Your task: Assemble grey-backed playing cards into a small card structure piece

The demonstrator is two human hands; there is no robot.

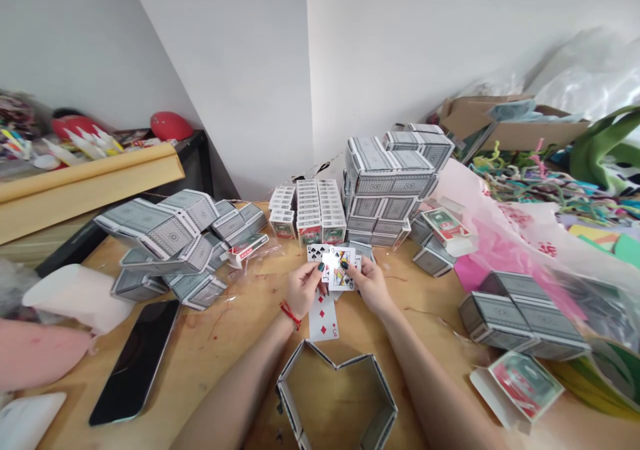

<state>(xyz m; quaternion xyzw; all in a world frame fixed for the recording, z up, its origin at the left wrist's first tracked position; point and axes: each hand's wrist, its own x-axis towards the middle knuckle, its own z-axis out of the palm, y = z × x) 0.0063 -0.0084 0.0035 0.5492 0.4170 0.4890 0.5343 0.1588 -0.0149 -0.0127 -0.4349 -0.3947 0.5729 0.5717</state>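
Both my hands are raised over the middle of a wooden table (235,343), holding a small fan of playing cards (336,265) face up. My left hand (304,289), with a red string at the wrist, pinches the fan's left side. My right hand (371,285) grips its right side. A diamond card (323,317) lies face up on the table just below my hands. Nearer to me stands a heart-shaped ring of cards set on edge (337,397).
Grey wrapped card packs are piled at left (170,243), stacked at the back centre (390,187) and lying at right (520,323). Small decks stand in rows (313,213). A black phone (137,360) lies front left, an open card box (520,387) front right. Craft clutter fills the right.
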